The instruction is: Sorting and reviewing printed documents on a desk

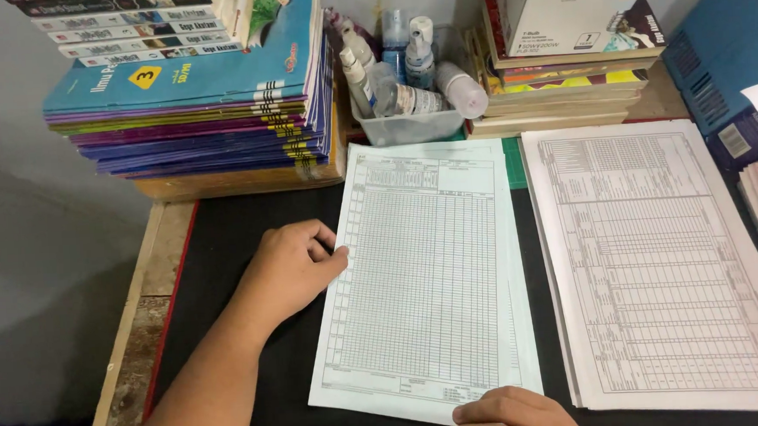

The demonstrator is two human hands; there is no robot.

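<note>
Here the pale green form (426, 280) is pinned flat, left hand (291, 269) loosely curled at its edge, right hand (511, 415) pressed on its bottom corner, nothing gripped.

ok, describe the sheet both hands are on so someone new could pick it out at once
On the black desk mat, in front of the tub of spray bottles, lie two lots of printed forms. It is the left one, the pale green gridded sheet: the left hand touches its left edge, the right hand its bottom edge. The white stack beside it is untouched.
</note>
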